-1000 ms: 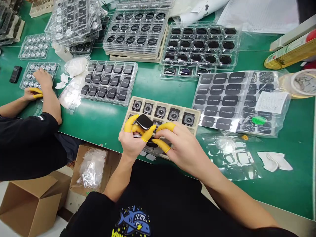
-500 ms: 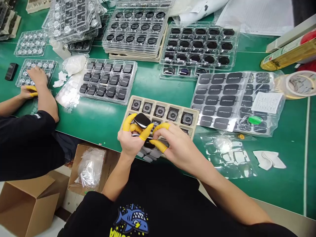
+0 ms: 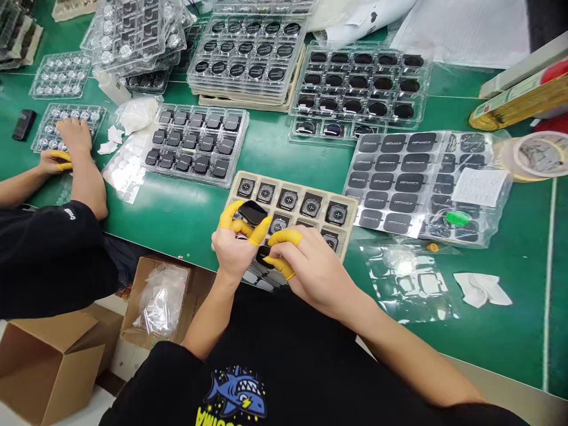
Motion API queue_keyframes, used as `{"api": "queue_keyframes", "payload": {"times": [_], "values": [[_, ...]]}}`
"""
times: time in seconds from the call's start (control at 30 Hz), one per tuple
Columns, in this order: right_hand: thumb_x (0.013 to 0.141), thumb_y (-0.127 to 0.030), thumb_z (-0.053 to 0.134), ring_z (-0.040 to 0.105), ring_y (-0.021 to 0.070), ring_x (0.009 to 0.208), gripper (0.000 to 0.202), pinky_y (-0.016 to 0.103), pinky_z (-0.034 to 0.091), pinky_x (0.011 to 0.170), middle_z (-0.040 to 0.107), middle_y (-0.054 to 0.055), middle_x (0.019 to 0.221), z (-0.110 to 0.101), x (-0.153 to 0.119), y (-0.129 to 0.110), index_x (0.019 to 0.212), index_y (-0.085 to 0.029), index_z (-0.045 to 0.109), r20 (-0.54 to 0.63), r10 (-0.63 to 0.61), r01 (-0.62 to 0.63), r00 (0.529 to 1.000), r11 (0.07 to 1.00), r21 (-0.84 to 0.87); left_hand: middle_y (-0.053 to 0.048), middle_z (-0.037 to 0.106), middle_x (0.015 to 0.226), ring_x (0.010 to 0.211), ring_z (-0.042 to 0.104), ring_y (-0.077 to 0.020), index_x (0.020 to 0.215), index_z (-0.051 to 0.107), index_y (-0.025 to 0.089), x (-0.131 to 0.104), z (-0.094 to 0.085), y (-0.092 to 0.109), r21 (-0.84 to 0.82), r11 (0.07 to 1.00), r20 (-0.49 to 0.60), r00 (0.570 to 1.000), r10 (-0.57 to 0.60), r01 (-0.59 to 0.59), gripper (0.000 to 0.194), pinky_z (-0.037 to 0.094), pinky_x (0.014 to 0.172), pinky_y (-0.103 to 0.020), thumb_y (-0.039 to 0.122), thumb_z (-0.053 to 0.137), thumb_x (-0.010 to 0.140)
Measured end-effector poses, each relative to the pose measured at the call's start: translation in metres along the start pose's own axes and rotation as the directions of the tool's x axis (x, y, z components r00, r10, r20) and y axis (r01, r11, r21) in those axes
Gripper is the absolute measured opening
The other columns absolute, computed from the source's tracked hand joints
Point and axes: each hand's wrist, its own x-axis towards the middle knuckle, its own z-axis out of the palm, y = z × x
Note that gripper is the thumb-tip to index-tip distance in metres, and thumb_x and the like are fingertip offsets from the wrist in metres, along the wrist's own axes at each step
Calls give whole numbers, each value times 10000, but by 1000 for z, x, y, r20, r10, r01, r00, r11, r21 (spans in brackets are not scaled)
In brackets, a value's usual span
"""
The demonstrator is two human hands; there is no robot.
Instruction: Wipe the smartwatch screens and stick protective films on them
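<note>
Likely handling step: left hand (image 3: 233, 251) had yellow-capped fingers closed on glossy black rounded-square watch (image 3: 252, 213), beige compartmented tray (image 3: 353, 216) beneath; right hand (image 3: 317, 266) curled beside, closure/hold unclear; next move probably needed steady left fingers

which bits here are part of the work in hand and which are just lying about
Seemingly in use:
- black watch, held in the left hand
- beige tray of watches, beneath both hands
- right hand, over the tray

Probably just lying about:
- tape roll
- crumpled white paper
- white bottle
</note>
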Motion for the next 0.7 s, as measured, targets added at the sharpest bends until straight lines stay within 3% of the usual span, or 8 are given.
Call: {"api": "queue_keyframes", "payload": {"times": [0.13,0.27,0.43,0.53,0.7], "values": [[1123,-246,647,650,305,984,170,425,518,802,753,127,1096,3,-3,2,1283,-203,609,5,92,-92,996,996,17,99,677,595,515,608,-91,1305,763,201,-2,0,1,15,999,-18,999,38,-37,639,538,612,-207,499,986,785],[1120,-225,637,643,297,966,31,421,513,778,751,122,1080,4,-5,2,1148,-222,650,28,105,-104,994,994,-37,107,664,576,504,590,-88,1270,775,203,-4,0,3,72,996,-38,997,60,-57,607,534,614,-208,478,993,775],[1098,-136,603,635,272,927,122,409,492,759,749,104,1030,5,-5,0,1045,-231,658,35,145,-145,989,989,4,114,648,574,494,558,-80,1268,772,203,-4,0,3,67,997,-32,999,37,-35,614,515,598,-206,487,993,771],[1110,-139,587,650,277,977,135,424,515,815,762,110,1038,5,-4,-2,1057,-222,680,19,93,-94,995,995,24,119,635,574,499,566,-82,1313,747,199,-2,-1,0,-10,1000,-10,1000,-6,6,676,521,601,-209,499,1000,762],[1067,-24,520,717,306,1165,303,490,525,947,818,121,1122,0,0,-12,1060,-222,750,-18,-93,93,996,996,-8,114,634,591,515,594,-88,1346,723,202,1,-4,-3,-165,980,66,993,-101,111,729,523,581,-206,529,1004,758]]}}
